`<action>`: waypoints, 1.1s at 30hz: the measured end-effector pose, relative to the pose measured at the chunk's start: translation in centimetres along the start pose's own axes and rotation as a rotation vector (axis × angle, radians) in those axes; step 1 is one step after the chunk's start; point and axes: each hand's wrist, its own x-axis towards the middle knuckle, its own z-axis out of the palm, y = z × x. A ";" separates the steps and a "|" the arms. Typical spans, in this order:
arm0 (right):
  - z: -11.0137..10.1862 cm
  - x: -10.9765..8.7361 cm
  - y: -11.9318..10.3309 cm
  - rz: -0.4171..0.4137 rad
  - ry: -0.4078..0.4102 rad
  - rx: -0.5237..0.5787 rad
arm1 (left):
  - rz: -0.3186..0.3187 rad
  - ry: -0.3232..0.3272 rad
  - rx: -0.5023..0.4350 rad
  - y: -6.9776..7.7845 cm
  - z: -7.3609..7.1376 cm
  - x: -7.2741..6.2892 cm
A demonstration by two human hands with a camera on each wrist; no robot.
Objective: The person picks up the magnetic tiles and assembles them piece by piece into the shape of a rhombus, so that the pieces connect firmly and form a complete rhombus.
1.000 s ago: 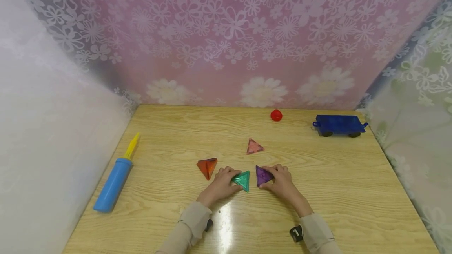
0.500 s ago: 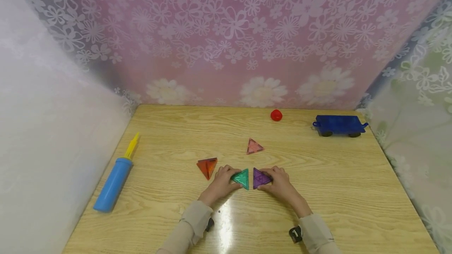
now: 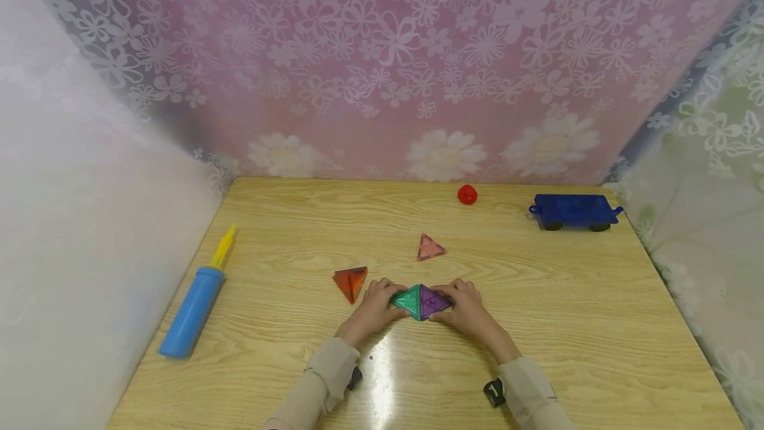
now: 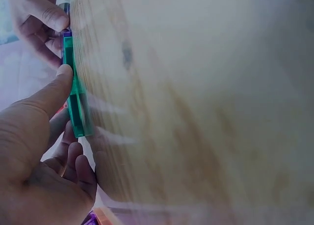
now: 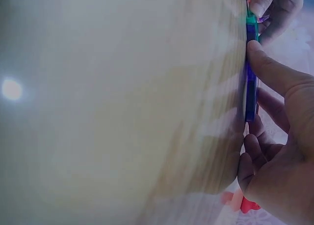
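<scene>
The gap between the green triangle tile (image 3: 408,302) and the purple triangle tile (image 3: 433,302) has just closed, so now they touch side to side on the table (image 3: 286,217) and make a diamond, which looks like a good match. The left hand (image 3: 376,305) pinches the green one and the right hand (image 3: 469,309) pinches the purple one, fingers only a tile's width apart. Fingers hide the outer tips, the wrist views show the tiles edge-on, and a red thing (image 5: 249,204) low in the right wrist view is too blurry to name.
</scene>
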 end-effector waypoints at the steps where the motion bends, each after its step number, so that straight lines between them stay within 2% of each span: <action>1: 0.0 0.0 0.0 0.001 0.002 0.000 | -0.001 0.000 0.002 0.0 0.0 0.0; 13: 0.0 0.0 0.0 0.004 -0.015 -0.022 | -0.005 -0.008 -0.004 0.0 -0.1 -0.1; 22: -0.1 0.0 -0.1 -0.013 -0.030 -0.017 | -0.019 0.020 -0.023 -0.1 0.0 -0.2; 33: 0.3 0.4 -0.8 0.009 -0.028 -0.034 | -0.021 0.007 -0.226 0.0 -0.9 -0.1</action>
